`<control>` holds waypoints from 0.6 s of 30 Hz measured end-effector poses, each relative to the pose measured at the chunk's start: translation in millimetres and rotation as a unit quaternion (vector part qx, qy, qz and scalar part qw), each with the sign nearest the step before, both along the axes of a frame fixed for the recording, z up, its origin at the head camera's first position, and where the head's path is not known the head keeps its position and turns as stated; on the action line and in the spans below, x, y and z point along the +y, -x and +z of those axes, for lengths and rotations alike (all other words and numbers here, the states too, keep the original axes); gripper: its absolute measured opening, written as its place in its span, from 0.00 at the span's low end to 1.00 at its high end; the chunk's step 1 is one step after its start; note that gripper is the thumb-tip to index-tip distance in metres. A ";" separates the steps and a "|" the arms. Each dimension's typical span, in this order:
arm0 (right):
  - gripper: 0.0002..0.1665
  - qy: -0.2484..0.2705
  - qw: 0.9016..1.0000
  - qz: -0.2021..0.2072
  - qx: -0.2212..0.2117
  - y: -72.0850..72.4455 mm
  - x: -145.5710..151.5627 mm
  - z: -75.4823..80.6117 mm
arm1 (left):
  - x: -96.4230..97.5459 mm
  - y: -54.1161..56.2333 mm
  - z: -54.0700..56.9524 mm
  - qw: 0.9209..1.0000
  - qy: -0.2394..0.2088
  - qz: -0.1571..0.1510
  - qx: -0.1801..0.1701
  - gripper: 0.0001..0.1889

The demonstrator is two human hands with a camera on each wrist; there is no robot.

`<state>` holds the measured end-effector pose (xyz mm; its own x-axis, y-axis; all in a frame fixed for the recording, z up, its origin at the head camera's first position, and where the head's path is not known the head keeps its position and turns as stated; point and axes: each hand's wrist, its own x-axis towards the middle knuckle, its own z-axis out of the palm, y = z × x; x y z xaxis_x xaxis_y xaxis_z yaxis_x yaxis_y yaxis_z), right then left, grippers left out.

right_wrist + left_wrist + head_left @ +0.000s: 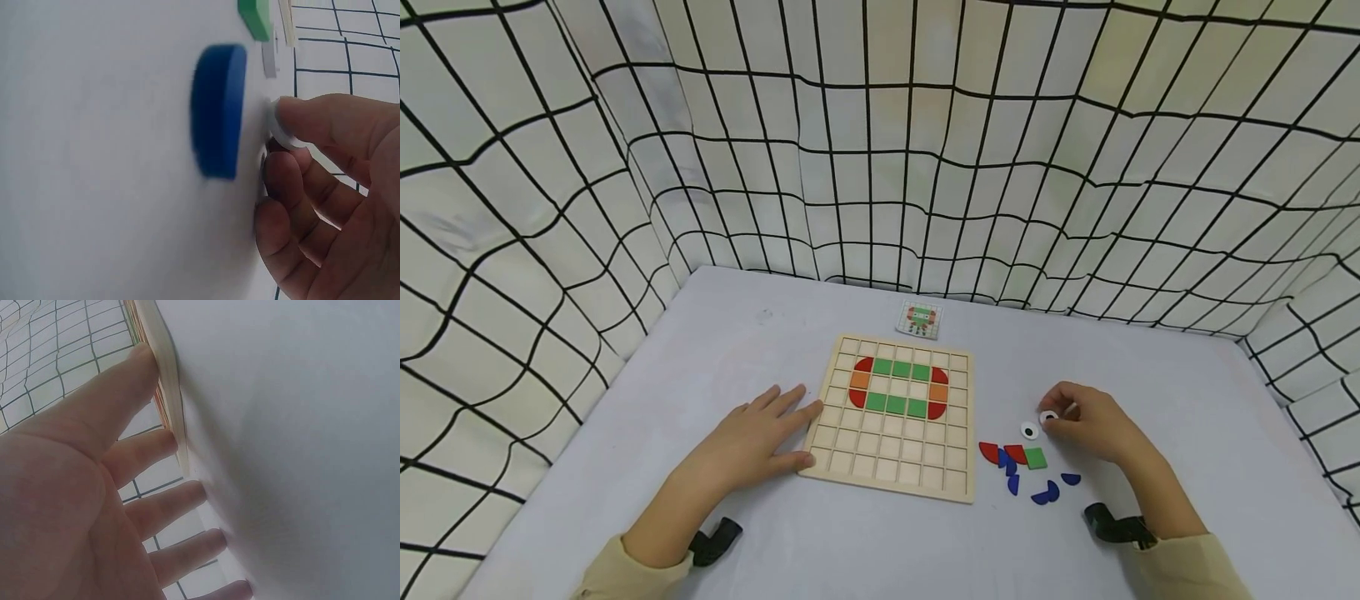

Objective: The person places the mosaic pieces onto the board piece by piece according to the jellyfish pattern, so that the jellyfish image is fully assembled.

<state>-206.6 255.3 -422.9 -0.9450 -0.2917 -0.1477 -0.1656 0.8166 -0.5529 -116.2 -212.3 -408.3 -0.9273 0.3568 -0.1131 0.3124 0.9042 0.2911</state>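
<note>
A wooden grid board (880, 450) lies flat on the table, bearing a ring of green squares, orange squares and red quarter-round pieces. My left hand (758, 442) lies at the board's left edge with spread fingers; in the left wrist view its thumb (119, 387) touches the rim. To the right of the board, my right hand (1092, 418) pinches a white eye disc (1048, 417) with a black dot between thumb and finger. The same disc (282, 128) appears in the right wrist view, close to the tabletop. A second eye disc (1029, 431) lies just beside those fingers.
Loose red pieces (988, 452), a green square (1035, 458) and several blue half-round pieces (1071, 479) lie between board and right hand. Behind the board is a small pattern card (919, 319). Black netting (910, 167) over white cloth surrounds the table.
</note>
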 end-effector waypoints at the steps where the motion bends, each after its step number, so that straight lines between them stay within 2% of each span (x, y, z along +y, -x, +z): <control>1: 0.08 0.003 1.000 -0.001 0.003 0.2 -1.4 0.3 | 0.1 -0.1 0.2 1.000 0.000 0.001 0.000 0.38; 9: 0.12 0.044 0.999 -0.019 0.007 4.9 -22.2 5.3 | 0.1 0.0 0.5 1.000 0.003 0.000 0.006 0.37; 18: 0.14 0.145 0.988 -0.004 -0.050 9.5 -52.3 12.3 | 0.0 -0.1 0.9 1.000 0.000 -0.002 0.007 0.37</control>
